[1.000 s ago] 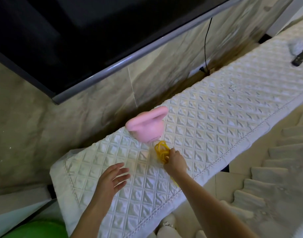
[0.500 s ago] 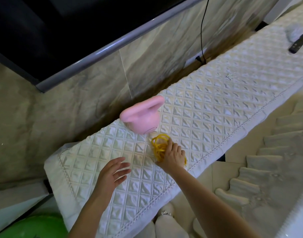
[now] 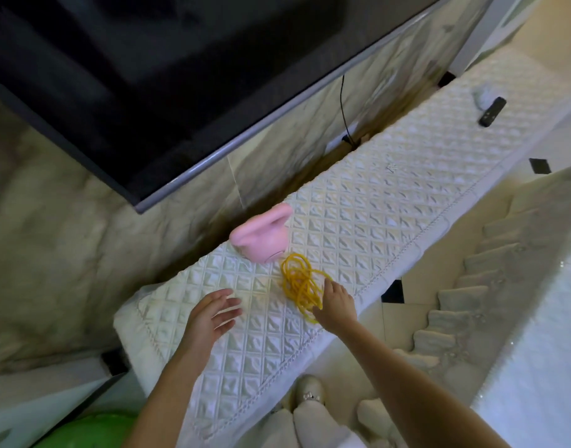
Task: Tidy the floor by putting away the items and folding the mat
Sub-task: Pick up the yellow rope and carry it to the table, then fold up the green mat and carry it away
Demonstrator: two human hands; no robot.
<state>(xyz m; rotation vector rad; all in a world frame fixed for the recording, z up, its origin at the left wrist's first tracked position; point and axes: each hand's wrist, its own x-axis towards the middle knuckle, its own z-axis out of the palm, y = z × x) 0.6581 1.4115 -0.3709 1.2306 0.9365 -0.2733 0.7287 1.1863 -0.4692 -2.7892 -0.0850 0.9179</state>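
The left hand hovers spread over the quilted cover, holding nothing; the right hand, fingers relaxed, touches one yellow cord bundle. One pink kettlebell sits at the bundle's 11 o'clock, just beside it.

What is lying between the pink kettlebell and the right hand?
In the head view, the tangled yellow cord lies between the pink kettlebell and the right hand, on the quilted cover.
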